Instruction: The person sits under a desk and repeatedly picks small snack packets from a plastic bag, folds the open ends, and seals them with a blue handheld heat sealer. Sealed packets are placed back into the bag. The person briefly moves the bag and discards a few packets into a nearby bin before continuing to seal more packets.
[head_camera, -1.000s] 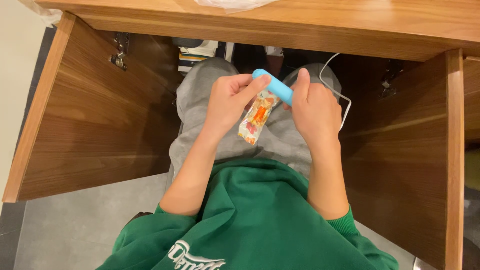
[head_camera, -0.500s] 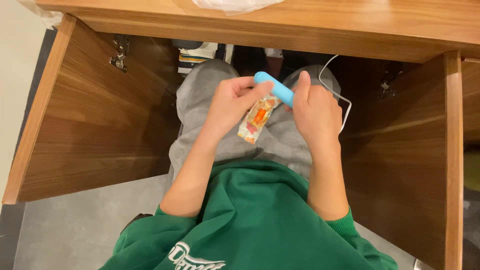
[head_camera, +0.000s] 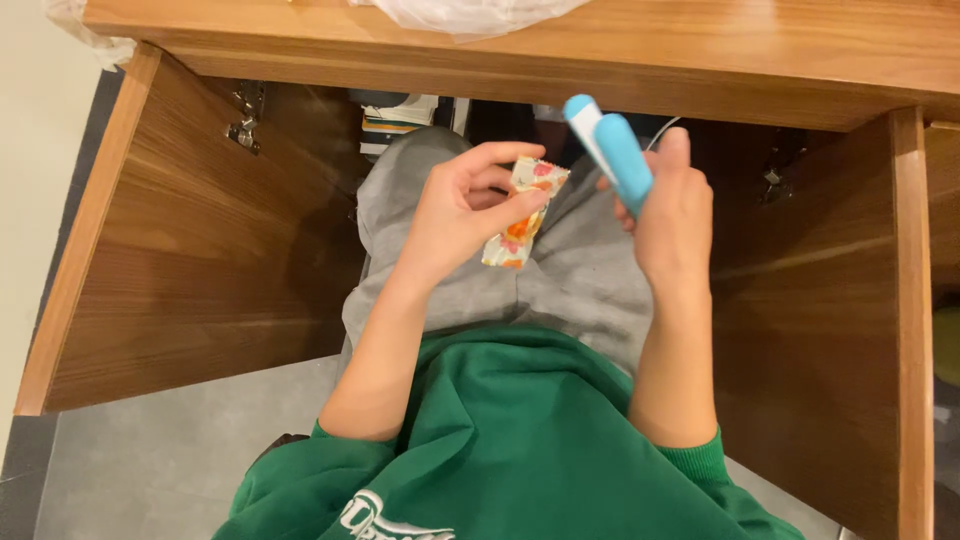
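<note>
Under the wooden counter (head_camera: 560, 55), left hand (head_camera: 455, 215) fingers pinch a light, crinkly snack wrapper (head_camera: 520, 215) by its edge, right hand (head_camera: 675, 215) grips a rigid blue device (head_camera: 612, 150).

The person sits with their lap under the bench (head_camera: 600, 50), between its two side panels. The left hand (head_camera: 455, 215) is raised over the lap, its fingers (head_camera: 505, 160) pinching a small packet (head_camera: 520, 215). Just to its right, apart from it, the right hand (head_camera: 675, 215) holds a slim handheld device (head_camera: 610, 145) upright. A plastic bag (head_camera: 470, 15) lies on the bench, near its front edge, beyond both hands.
</note>
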